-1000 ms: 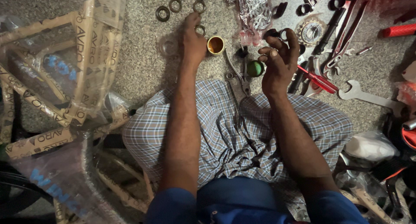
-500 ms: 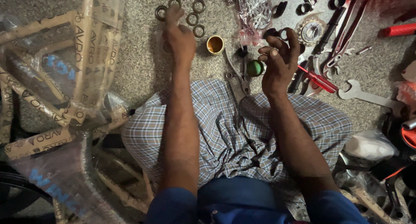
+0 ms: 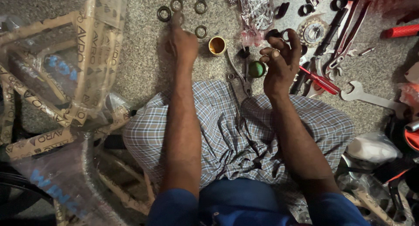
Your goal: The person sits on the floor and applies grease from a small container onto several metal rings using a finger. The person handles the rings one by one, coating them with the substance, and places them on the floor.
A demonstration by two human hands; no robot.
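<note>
My left hand (image 3: 181, 41) stretches forward over the speckled floor, and its fingertips touch a small metal ring (image 3: 176, 17) among several dark rings (image 3: 164, 13). The blur hides whether the fingers pinch that ring. My right hand (image 3: 279, 62) is raised palm-up with its fingers curled around a small dark ring part (image 3: 275, 34). A brass cup (image 3: 217, 45) stands between the hands. A green round piece (image 3: 256, 69) and pliers (image 3: 242, 77) lie just left of my right hand, at the edge of my checked cloth (image 3: 227, 134).
A bicycle frame (image 3: 65, 77) wrapped in cardboard and plastic fills the left. Ahead lie a bagged chain (image 3: 255, 10) and a sprocket (image 3: 312, 31). At the right are a red-handled screwdriver (image 3: 322, 82), a flat wrench (image 3: 366, 97), long tools (image 3: 349, 29) and a red grip (image 3: 401, 31).
My left hand has moved from beside the brass cup forward and left to the group of rings. My right hand has stayed in place, holding its part.
</note>
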